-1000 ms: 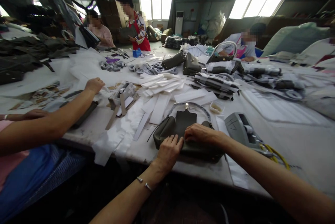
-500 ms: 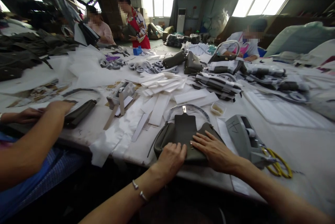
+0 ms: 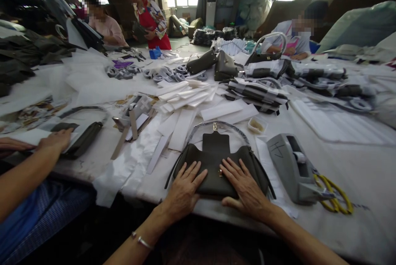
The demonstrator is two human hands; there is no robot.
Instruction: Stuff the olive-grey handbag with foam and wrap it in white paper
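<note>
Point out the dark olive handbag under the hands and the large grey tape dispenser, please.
Dark olive handbag (image 3: pixel 212 179), head view: on its front panel.
Large grey tape dispenser (image 3: pixel 286 172), head view: on its side wall.

Just behind the left hand (image 3: pixel 183 191) I see a slim silver bracelet (image 3: pixel 144 243), an open band with small rounded ends. Both forearms (image 3: pixel 297 232) are bare; whatever is worn lower down is lost in shadow.

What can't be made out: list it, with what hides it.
Head view, front of the bag: partly covered by left hand and right hand.
Head view, bag's underside: hidden against the table.
Head view, contents of the tub: too small to identify.
Head view, neighbour's arm: cut by left edge.
</note>
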